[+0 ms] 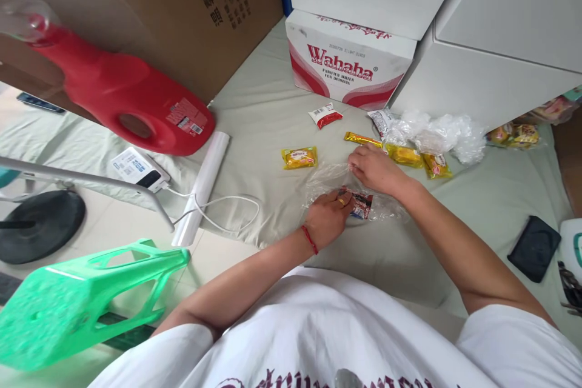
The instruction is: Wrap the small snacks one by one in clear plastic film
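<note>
Hands are working on the thin clear plastic bag [345, 191] lying on the pale green sheet [254, 115]: my left hand [328, 216] is pinching its edge over the small dark snack packet [362, 205], my right hand [375, 168] is pressing it, fingers loosely curled; it seems light, slippery, best taken at the rim.

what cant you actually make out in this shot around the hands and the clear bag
- Head view: the dark packet in the clear bag is half covered by the left hand; its print is too small to read.
- The right hand hides its own fingertips and grip on the film.
- The black pouch shows no label.
</note>
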Demonstrator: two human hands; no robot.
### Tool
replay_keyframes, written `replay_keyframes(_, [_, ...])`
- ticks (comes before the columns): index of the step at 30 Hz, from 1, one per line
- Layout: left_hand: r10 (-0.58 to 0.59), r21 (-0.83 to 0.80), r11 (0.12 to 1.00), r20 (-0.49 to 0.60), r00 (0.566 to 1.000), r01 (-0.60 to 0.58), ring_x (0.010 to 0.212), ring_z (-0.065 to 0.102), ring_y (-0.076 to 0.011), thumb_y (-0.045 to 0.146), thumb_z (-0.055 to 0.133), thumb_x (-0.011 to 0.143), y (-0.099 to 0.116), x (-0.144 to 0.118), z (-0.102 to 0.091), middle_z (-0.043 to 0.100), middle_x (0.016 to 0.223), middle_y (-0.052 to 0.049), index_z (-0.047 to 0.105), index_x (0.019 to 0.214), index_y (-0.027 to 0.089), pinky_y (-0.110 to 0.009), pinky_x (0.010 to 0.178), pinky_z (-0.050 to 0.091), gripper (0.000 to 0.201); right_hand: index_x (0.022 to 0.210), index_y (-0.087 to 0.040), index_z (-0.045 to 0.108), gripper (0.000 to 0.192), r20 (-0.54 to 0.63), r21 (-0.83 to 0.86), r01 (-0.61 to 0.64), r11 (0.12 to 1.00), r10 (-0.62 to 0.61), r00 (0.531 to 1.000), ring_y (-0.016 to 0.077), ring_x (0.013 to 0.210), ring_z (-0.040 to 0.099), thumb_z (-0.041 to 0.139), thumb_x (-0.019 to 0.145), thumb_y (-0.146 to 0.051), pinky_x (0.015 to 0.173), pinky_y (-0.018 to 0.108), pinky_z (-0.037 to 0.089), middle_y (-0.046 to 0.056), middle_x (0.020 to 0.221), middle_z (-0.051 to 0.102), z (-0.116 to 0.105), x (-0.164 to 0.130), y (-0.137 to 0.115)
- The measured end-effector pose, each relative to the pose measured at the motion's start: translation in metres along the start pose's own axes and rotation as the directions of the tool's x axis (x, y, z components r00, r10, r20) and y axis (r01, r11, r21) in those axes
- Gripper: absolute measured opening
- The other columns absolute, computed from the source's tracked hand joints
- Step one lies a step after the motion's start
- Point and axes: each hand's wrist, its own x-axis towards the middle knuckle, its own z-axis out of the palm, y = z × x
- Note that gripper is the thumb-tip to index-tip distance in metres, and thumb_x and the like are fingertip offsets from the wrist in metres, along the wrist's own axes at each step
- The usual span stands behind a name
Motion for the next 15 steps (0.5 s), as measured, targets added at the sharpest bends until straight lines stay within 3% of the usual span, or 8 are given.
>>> replay_keyframes(3, [-0.006, 0.018, 1.000, 0.006, 1.000, 0.006, 0.101, 0.065, -0.0238, 0.016, 0.045, 0.103, 0.002, -0.001, -0.002, 0.066, 0.141, -0.011, 0.066, 0.132, 0.017, -0.039, 0.079, 0.051, 0.036, 0.103, -0.015, 0.067, 0.022, -0.037, -0.053, -0.006, 0.999, 0.004, 0.999, 0.0205, 0.083, 0.056, 0.046, 0.105, -0.023, 0.064, 0.031, 0.027, 0.009, 0.094, 0.067, -0.001, -0.026, -0.013])
replay_keyframes(6, [-0.024, 0.010, 1.000, -0.006, 1.000, 0.024, 0.099, 0.066, -0.0230, 0.016, 0.047, 0.103, 0.004, -0.002, -0.003, 0.068, 0.137, -0.011, 0.067, 0.129, 0.018, -0.037, 0.077, 0.049, 0.033, 0.098, -0.017, 0.067, 0.021, -0.144, -0.124, 0.009, 0.992, -0.027, 0.989, 0.0175, 0.073, 0.052, 0.048, 0.104, -0.021, 0.057, 0.033, 0.021, 0.008, 0.089, 0.064, 0.013, -0.052, -0.030])
replay_keyframes(11, [-0.056, -0.103, 0.993, -0.002, 0.998, 0.055, 0.099, 0.068, -0.0246, 0.013, 0.050, 0.100, 0.001, -0.005, 0.000, 0.075, 0.109, -0.011, 0.074, 0.113, 0.019, -0.037, 0.079, 0.050, 0.028, 0.115, -0.018, 0.068, 0.027, -0.319, -0.077, 0.106, 0.991, -0.125, 0.939, 0.0172, 0.076, 0.056, 0.043, 0.105, -0.015, 0.065, 0.030, 0.038, 0.008, 0.089, 0.064, 0.060, -0.085, -0.049])
replay_keyframes(15, [-0.075, -0.413, 0.910, -0.060, 0.995, 0.044, 0.100, 0.071, -0.0229, 0.006, 0.051, 0.089, -0.014, -0.015, 0.008, 0.078, 0.111, -0.008, 0.075, 0.112, 0.022, -0.038, 0.088, 0.052, 0.037, 0.123, -0.020, 0.068, 0.034, -0.378, 0.049, 0.118, 0.992, -0.092, 0.921, 0.0183, 0.078, 0.056, 0.039, 0.106, -0.016, 0.071, 0.029, 0.045, 0.007, 0.089, 0.062, 0.089, -0.094, -0.053])
